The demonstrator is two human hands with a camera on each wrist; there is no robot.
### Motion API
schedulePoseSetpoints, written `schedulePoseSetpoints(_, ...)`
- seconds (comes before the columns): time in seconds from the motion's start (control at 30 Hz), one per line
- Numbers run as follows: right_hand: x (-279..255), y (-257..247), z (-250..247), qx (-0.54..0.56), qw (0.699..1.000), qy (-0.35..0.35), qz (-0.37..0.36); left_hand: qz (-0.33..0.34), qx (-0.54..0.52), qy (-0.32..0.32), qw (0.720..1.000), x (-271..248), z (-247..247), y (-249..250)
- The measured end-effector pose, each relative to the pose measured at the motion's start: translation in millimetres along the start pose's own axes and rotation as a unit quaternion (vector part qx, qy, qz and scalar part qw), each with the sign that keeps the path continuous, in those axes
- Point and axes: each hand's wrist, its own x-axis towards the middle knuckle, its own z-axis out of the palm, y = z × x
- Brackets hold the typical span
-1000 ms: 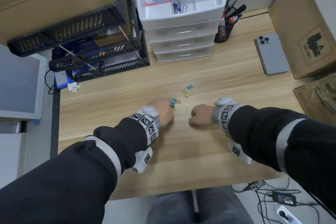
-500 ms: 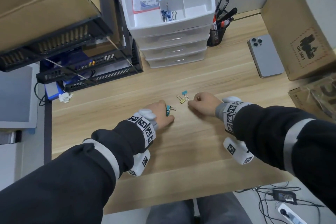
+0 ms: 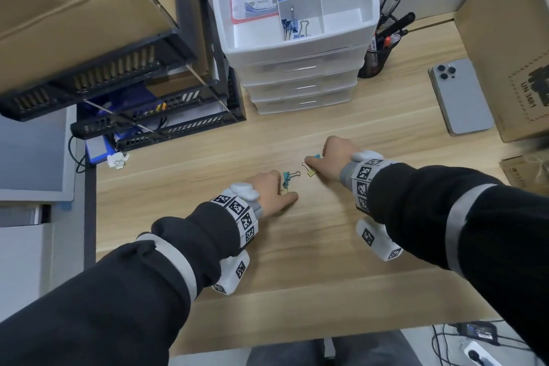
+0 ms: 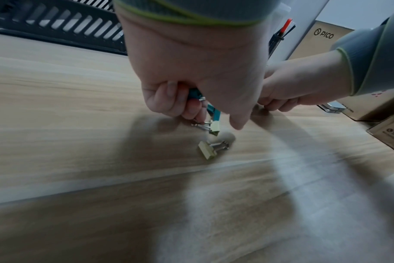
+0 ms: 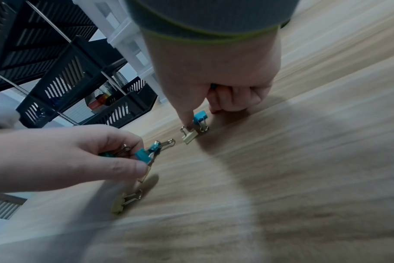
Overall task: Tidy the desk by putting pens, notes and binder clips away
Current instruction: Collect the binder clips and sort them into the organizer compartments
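Small binder clips lie mid-desk. My left hand grips a bunch of teal clips just above the wood, with a yellow one dangling from it. One more yellow clip lies on the desk under that hand. My right hand is curled, and a bit of teal shows inside its fingers. One fingertip of it presses on a yellow clip's wire handle. A teal clip lies right beside it. The white drawer unit's open top tray holds clips and notes.
A mesh pen cup stands right of the drawers. A phone lies face down at the right, beside a cardboard box. Black stacked letter trays fill the back left. The desk's front edge is near my arms.
My right hand has moved forward from a resting fist to the yellow and teal clips. The left hand has stayed in place holding its clips.
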Motion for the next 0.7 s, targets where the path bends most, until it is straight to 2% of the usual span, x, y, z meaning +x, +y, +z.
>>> schedulePoseSetpoints(0.07,1.8,-2.5,-2.3,-0.006,1.000,-0.009,0.000,-0.015,-0.019,0.018,1.000,2.6,-0.9,0.0)
schedulePoseSetpoints(0.2,2.3,-5.5,-4.7,0.000,1.000,-0.029,0.011,-0.002,-0.026,0.033,0.999,8.4,-4.9,8.2)
schedulePoseSetpoints(0.37,2.7,0.4,-14.4,0.144,0.988,-0.019,0.055,-0.010,-0.041,0.024,0.999,11.1,-11.2,14.6)
schedulePoseSetpoints(0.43,-0.2,2.1,-21.7,0.287,0.954,-0.054,0.073,-0.006,-0.067,0.016,0.998,9.8,-14.2,15.0)
schedulePoseSetpoints(0.5,-4.1,3.1,-28.2,0.438,0.887,-0.106,0.099,-0.003,-0.112,0.006,0.994,7.4,-18.5,14.7)
schedulePoseSetpoints(0.63,-9.4,3.3,-31.9,0.519,0.815,-0.223,0.129,0.015,-0.169,0.005,0.986,1.1,-27.6,16.4)
schedulePoseSetpoints(0.7,-12.4,1.0,-30.0,0.522,0.807,-0.250,0.117,0.035,-0.183,0.005,0.982,-1.3,-30.9,18.9)
